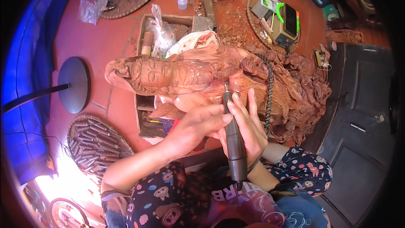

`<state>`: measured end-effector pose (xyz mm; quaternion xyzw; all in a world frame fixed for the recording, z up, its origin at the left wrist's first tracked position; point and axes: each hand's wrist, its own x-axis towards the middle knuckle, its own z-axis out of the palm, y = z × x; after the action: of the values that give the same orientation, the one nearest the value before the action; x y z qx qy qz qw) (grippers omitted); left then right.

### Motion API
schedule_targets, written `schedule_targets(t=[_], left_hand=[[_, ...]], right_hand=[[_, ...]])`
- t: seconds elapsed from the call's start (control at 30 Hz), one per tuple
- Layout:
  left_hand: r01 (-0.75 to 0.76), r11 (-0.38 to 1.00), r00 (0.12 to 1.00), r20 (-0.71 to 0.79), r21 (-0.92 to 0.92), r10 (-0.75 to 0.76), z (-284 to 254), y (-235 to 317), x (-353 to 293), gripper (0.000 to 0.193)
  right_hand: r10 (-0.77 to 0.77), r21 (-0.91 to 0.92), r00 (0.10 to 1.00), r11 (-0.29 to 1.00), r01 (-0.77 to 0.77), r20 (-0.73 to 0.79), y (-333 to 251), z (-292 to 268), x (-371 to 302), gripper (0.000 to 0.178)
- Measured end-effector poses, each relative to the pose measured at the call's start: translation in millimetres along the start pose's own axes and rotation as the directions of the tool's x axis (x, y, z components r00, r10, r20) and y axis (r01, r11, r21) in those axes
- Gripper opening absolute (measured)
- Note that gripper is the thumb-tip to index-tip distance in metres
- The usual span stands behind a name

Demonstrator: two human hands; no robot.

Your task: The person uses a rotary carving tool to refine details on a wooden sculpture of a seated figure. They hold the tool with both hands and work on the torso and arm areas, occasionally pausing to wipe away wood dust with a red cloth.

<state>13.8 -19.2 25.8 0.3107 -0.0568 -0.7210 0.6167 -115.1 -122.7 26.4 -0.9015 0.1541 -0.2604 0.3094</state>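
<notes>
My right hand (249,126) is clamped around a dark rotary carving tool (233,139); my left hand (198,124) is closed against it from the left, thumb laid on the barrel, steadying. The two hands are together, touching around the tool. The tool's long axis runs near to far, almost straight: cord end toward my chest, bit end pointing far, its tip meeting the wooden statue (211,78) just beyond my fingertips. The statue lies on its side directly far of both hands, long axis left to right, carved head to the left, ornate base to the right. The right hand is the nearer to the contact point. A coiled cable (269,88) passes over the statue, right of the tool. A round tray of chisels (95,143) sits on the floor, left.
</notes>
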Motion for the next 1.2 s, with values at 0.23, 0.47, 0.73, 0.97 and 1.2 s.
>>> schedule_targets(t=[0.23, 0.47, 0.73, 0.97, 1.2], left_hand=[[0.036, 0.999, 0.994, -0.107, 0.04, -0.031, -16, -3, -19, 0.033], [0.102, 0.992, 0.993, -0.072, 0.079, -0.097, -4, 12, -6, 0.032], [0.019, 0.999, 0.99, -0.141, 0.038, -0.014, -15, -2, -15, 0.033], [0.064, 0.995, 0.989, -0.141, 0.082, -0.052, 1, 8, -3, 0.03], [0.035, 0.992, 0.992, -0.122, 0.118, -0.02, -6, 2, -10, 0.03]], right_hand=[[0.017, -0.081, 0.981, 0.997, -0.001, 0.195, -16, -3, 2, 0.045], [0.065, -0.003, 0.995, 0.998, -0.065, 0.079, -6, 3, -10, 0.047], [0.02, -0.104, 0.992, 0.995, -0.007, 0.122, -9, 6, -6, 0.045], [0.042, -0.057, 0.999, 0.997, -0.043, -0.008, -1, 12, -13, 0.044], [0.036, -0.052, 0.996, 0.998, -0.031, 0.086, -2, 5, -12, 0.043]])
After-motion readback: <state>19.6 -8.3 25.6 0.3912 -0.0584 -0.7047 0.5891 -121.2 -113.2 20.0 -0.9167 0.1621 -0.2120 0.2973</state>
